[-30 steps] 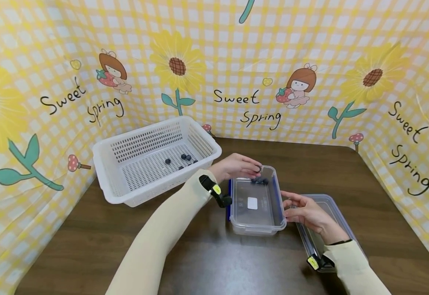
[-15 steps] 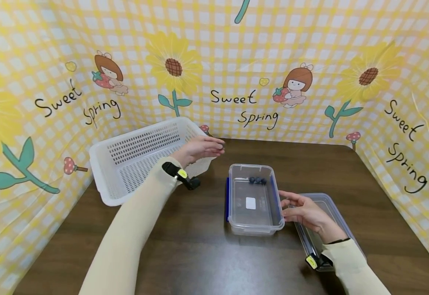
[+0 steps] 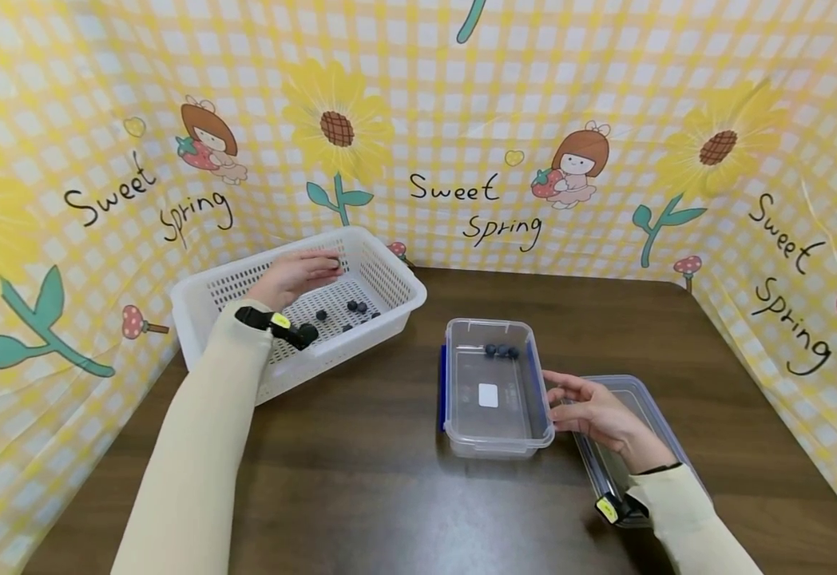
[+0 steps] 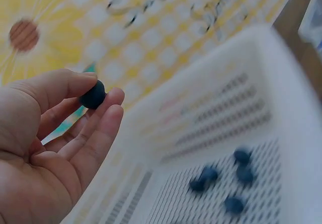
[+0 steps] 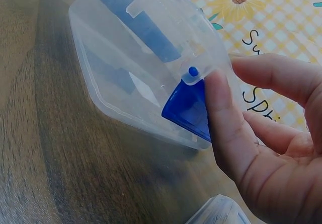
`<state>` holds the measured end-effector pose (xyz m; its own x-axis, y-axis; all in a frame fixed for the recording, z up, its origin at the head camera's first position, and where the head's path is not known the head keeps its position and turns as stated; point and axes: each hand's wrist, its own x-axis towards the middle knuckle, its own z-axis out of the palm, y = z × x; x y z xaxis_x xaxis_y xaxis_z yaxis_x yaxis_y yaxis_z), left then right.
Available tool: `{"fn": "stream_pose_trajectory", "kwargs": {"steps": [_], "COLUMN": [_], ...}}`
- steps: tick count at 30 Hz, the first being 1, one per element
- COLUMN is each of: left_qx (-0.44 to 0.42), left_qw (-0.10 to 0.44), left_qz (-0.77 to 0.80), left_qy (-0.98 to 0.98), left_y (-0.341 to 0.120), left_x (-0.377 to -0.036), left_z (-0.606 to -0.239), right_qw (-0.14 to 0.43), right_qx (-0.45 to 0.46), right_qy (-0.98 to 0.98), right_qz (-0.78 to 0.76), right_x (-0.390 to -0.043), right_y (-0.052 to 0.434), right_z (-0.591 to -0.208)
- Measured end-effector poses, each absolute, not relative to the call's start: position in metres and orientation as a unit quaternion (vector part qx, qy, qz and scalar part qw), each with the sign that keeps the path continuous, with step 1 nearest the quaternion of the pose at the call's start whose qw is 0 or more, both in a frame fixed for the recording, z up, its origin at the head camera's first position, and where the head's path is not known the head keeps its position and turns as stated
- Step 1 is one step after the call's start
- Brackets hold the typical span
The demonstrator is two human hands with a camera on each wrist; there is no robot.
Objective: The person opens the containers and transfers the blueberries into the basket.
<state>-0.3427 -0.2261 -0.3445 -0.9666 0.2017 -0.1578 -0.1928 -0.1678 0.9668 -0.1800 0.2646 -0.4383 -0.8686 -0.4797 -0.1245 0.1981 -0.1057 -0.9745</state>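
Note:
My left hand (image 3: 292,275) is over the white perforated basket (image 3: 335,357), pinching a blueberry (image 4: 92,95) between thumb and fingertips. Several more blueberries (image 4: 244,175) lie on the basket floor below and to the right of that hand in the left wrist view. At the right side of a clear plastic container (image 3: 499,444) is my right hand (image 3: 601,415). Its thumb lies against a blue latch (image 5: 186,105), with the index finger at the rim. Inside the container, 3 blueberries (image 3: 502,351) sit near the far end.
A clear rectangular plastic piece with a raised rim (image 3: 623,383) lies on the brown table (image 3: 390,495), partly under my right hand and wrist. A yellow checked cloth (image 3: 462,104) with printed flowers rises behind and at both sides.
My left hand has moved left from over the clear container to over the basket, with a blueberry at its fingertips. My right hand stays at the container's side. The view has shifted slightly.

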Motion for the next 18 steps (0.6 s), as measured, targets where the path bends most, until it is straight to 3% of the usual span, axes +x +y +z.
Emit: {"fn": "stream_pose_trajectory", "kwargs": {"steps": [8,18], "left_qx": [-0.051,-0.168], "left_qw": [0.111,0.095], "left_qz": [0.79,0.81], "left_qy": [0.601,0.554], "left_y": [-0.278,-0.296], "left_x": [-0.338,-0.332], "left_z": [-0.36,-0.363], "right_qw": [0.232,0.232], "right_qx": [-0.103,-0.109], "right_qy": [0.63,0.628], "right_qz": [-0.733,-0.735], "right_x": [-0.181,-0.182], "right_y": [0.264,0.266], "right_z": [-0.438,-0.44]}}
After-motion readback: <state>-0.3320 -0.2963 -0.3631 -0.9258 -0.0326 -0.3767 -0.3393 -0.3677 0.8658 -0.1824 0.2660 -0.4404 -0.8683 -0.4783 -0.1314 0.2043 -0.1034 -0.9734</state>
